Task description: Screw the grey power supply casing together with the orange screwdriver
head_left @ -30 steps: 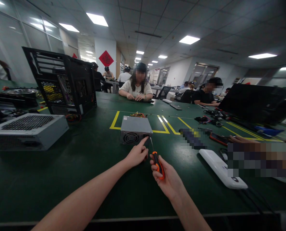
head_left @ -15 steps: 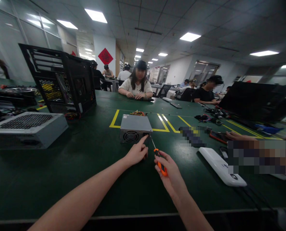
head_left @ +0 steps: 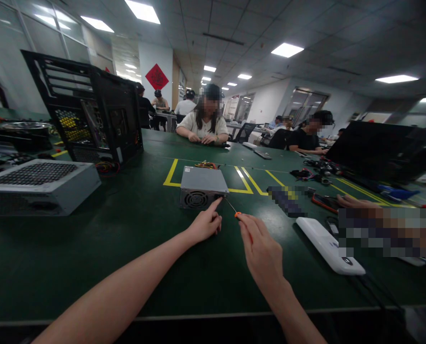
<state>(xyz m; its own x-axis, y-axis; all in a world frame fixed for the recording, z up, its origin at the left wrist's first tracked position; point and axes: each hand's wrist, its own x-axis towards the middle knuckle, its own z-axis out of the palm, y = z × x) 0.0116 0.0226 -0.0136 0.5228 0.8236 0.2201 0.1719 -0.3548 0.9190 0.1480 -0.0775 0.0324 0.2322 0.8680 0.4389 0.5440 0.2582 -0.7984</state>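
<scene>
A grey computer power supply [head_left: 204,179] sits on the green table ahead of me, its fan grille facing me and bundled cables behind it. My left hand [head_left: 205,222] holds nothing; its index finger is stretched out to the unit's near face, at the lower right by the socket, while the other fingers curl loosely. In my right hand [head_left: 262,242] is a screwdriver [head_left: 231,206] with an orange handle, mostly covered by my fingers. Its thin shaft slants up and left, the tip at the right edge of that face. Whether the tip sits in a screw is too small to tell.
A larger power supply [head_left: 37,188] and an open black computer case [head_left: 91,105] stand at left. At right lie a white device [head_left: 329,246], cables [head_left: 313,172] and a co-worker's hand [head_left: 358,203]. Yellow tape [head_left: 169,179] marks the table. Another person [head_left: 203,126] sits opposite.
My right hand has turned over the screwdriver, now covering most of the handle, and its shaft lies at a flatter slant. My left index finger remains at the power supply. The view has tilted slightly.
</scene>
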